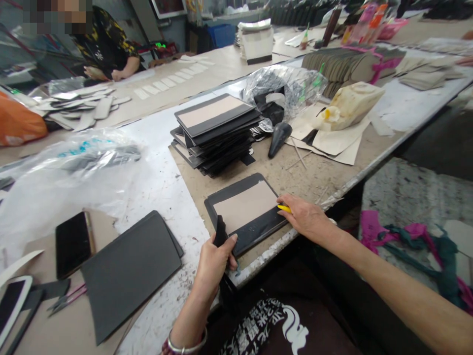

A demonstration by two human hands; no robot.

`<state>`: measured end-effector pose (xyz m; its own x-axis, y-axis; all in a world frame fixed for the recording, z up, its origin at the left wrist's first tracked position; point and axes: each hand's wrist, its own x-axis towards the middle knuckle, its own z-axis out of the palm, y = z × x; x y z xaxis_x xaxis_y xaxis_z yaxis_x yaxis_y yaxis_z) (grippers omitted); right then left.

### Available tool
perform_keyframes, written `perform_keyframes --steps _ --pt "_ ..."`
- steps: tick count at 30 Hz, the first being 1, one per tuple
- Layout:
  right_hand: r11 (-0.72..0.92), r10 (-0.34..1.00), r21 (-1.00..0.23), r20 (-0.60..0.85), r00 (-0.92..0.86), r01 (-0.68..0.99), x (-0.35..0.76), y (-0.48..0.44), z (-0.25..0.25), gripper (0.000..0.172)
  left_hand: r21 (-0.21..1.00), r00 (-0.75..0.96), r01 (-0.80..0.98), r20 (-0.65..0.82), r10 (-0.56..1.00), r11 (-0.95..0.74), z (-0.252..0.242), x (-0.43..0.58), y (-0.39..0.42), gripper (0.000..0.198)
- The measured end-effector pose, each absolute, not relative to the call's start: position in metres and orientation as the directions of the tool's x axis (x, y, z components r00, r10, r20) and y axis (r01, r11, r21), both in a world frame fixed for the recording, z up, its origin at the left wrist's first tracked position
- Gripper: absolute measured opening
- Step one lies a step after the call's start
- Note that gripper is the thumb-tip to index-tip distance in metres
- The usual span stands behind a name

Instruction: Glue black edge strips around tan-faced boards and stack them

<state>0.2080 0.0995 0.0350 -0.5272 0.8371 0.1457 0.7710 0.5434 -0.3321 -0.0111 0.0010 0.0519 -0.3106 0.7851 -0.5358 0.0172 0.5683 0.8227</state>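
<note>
A flat black panel with a beige rectangle on its face lies on the brown board at the table's front edge. At its near left corner, my left hand is closed on a black strip, one end sticking up and the rest hanging below the edge. My right hand rests by the panel's right edge, its fingers wrapped round a slim yellow tool; its kind is hidden. Behind the panel rises a stack of similar panels.
Dark grey sheets, a phone and small scissors lie left. Right of the stack are a black cone-shaped object and a yellowed plastic jug. A person sits across the table.
</note>
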Motion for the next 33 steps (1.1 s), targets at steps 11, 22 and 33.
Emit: perform_keyframes --steps 11,22,33 --pt "0.495 0.859 -0.361 0.065 -0.508 0.79 0.209 0.101 0.041 0.02 0.809 -0.322 0.027 -0.549 0.771 0.587 0.048 -0.011 0.003 0.034" --pt "0.477 0.871 -0.31 0.044 -0.489 0.822 0.208 0.102 0.046 0.024 0.812 -0.323 0.035 -0.542 0.776 0.582 0.052 -0.01 0.003 0.036" --pt "0.508 0.854 -0.087 0.184 -0.487 0.857 0.214 0.084 0.058 0.027 0.835 -0.29 0.014 -0.523 0.802 0.55 0.052 -0.012 0.0 0.033"
